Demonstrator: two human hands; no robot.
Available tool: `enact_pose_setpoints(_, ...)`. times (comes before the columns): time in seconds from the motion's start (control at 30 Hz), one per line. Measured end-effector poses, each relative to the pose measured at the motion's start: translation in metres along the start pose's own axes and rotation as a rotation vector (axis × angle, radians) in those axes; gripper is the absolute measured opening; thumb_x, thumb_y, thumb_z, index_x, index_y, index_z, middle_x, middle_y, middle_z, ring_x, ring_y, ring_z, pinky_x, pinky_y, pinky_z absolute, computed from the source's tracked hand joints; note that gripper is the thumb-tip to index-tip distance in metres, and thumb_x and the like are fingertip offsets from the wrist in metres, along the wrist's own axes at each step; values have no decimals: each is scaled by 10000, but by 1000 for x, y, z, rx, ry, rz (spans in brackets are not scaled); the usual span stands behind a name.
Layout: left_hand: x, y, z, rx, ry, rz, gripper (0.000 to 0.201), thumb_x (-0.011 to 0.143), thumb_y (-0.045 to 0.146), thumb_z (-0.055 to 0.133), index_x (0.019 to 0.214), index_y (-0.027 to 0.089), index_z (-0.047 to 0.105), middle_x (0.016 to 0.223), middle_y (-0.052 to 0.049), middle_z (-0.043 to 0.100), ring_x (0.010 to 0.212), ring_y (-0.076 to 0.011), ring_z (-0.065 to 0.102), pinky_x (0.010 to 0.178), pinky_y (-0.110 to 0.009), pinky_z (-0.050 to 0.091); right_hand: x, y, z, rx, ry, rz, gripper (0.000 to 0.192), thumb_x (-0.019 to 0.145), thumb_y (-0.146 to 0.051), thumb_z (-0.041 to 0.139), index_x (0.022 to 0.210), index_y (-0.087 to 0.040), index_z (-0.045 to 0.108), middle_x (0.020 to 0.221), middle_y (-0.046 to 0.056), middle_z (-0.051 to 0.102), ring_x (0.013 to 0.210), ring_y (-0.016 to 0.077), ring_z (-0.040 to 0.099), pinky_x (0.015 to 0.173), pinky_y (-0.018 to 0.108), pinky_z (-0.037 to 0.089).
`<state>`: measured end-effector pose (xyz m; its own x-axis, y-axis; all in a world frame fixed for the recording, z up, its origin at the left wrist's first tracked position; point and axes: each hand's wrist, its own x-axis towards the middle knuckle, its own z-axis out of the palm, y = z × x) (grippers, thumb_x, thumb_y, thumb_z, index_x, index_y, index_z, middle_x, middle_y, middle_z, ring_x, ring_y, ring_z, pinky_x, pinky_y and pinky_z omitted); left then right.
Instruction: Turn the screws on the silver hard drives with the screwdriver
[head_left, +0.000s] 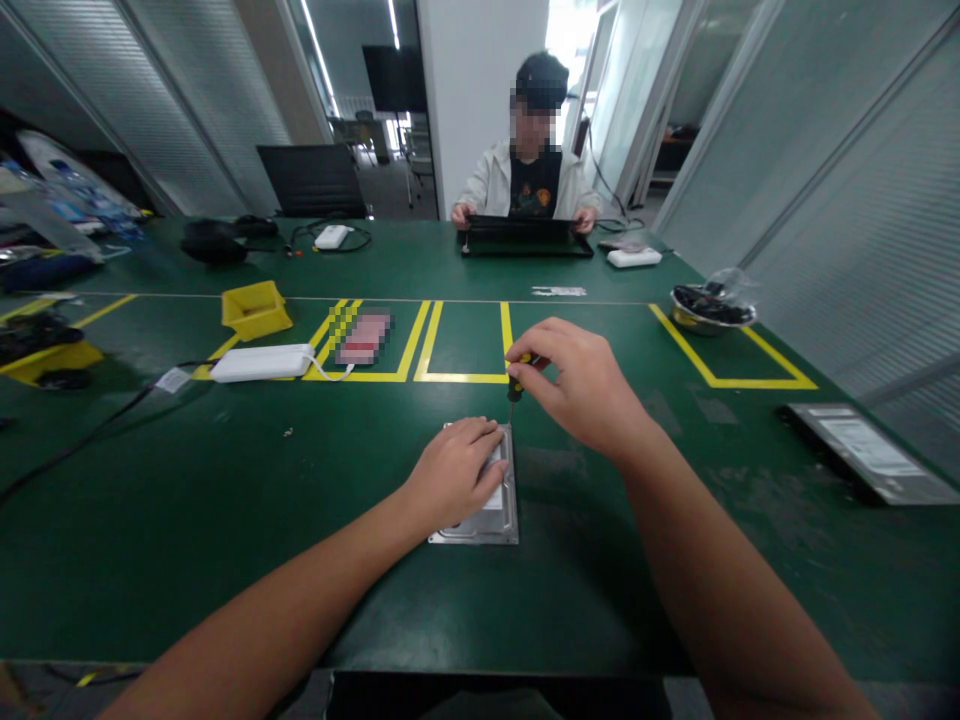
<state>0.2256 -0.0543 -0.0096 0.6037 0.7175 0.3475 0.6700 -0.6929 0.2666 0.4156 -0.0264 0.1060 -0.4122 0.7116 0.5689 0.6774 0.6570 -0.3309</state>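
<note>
A silver hard drive (491, 520) with a white label lies flat on the green table in front of me. My left hand (461, 472) rests palm down across it, fingers stretched out, covering much of its top. Pinched in my right hand (574, 380) is a small black and yellow screwdriver (515, 385), held upright. Its thin shaft points down at the drive's far right corner; whether the tip sits in a screw is too small to tell.
Another hard drive (874, 450) lies to the right. A metal bowl (712, 318) stands beyond it. At left are a white power strip (262, 362), a yellow bin (256, 310) and a pixelated pinkish item (364, 338). Across the table, a person (534, 160) holds a black panel (525, 240).
</note>
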Motion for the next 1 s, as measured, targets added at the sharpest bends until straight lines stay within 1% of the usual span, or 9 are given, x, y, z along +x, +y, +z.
enact_pose_setpoints(0.17, -2, -1, 0, 14, -17, 0, 408, 943, 319, 530, 1290, 121, 609, 1316, -135, 633, 1233, -300, 569, 1078, -482, 460, -1, 0, -1, -63, 0, 21, 181, 852, -126, 620, 998, -163, 720, 989, 63, 751, 917, 233, 674, 832, 355, 498)
enact_pose_setpoints(0.23, -2, -2, 0, 11, -15, 2, 412, 938, 319, 536, 1292, 122, 608, 1318, -136, 632, 1239, -300, 567, 1083, -487, 459, -1, 0, -2, -71, -10, 35, 205, 850, -121, 609, 1010, -165, 729, 1004, 65, 760, 930, 244, 683, 842, 370, 503)
enact_pose_setpoints(0.37, -3, -2, 1, 7, -5, 9, 410, 932, 317, 541, 1288, 126, 613, 1311, -141, 635, 1234, -302, 573, 1074, -501, 466, -1, 0, -1, -3, -9, 5, 198, 831, -90, 601, 966, -158, 730, 1012, 69, 754, 946, 230, 686, 854, 354, 516)
enact_pose_setpoints(0.47, -3, -2, 1, 14, -5, 10, 412, 932, 314, 538, 1286, 118, 612, 1310, -144, 635, 1234, -303, 572, 1073, -499, 467, -1, -2, -2, 42, 0, -5, 137, 834, -103, 626, 911, -159, 724, 1006, 75, 722, 927, 202, 666, 831, 321, 517)
enact_pose_setpoints(0.57, -3, -1, 0, 16, -8, 5, 410, 929, 310, 540, 1283, 115, 613, 1309, -143, 636, 1231, -301, 574, 1074, -494, 465, 0, -3, -4, 19, 1, 31, 67, 832, -119, 659, 842, -156, 714, 947, 74, 685, 873, 189, 640, 792, 311, 502)
enact_pose_setpoints(0.67, -3, -1, 0, 12, -7, 3, 410, 929, 309, 541, 1285, 117, 611, 1316, -140, 633, 1234, -298, 571, 1075, -488, 464, 1, -3, -4, -22, -14, 43, 63, 824, -102, 666, 803, -153, 695, 867, 56, 672, 830, 186, 627, 761, 309, 480)
enact_pose_setpoints(0.73, -3, -2, 0, 12, -8, 0, 416, 928, 311, 543, 1289, 115, 608, 1319, -137, 631, 1237, -298, 569, 1077, -484, 461, 1, -2, -4, -22, -13, 40, 61, 824, -102, 669, 845, -151, 698, 865, 50, 689, 825, 186, 635, 762, 307, 478)
enact_pose_setpoints(0.87, -3, -2, 1, 12, -10, -5, 419, 927, 316, 543, 1289, 116, 609, 1316, -136, 634, 1235, -299, 571, 1077, -485, 460, -1, -1, -4, -19, -5, 55, 176, 829, -115, 665, 992, -160, 712, 977, 53, 746, 873, 200, 673, 821, 325, 498)
enact_pose_setpoints(1.0, -3, -2, 1, 10, -14, 1, 415, 932, 316, 534, 1287, 115, 610, 1317, -137, 634, 1233, -298, 572, 1075, -481, 461, -3, 1, -3, -25, -24, 64, 213, 844, -105, 615, 1004, -183, 733, 1029, 45, 765, 953, 227, 696, 883, 361, 514)
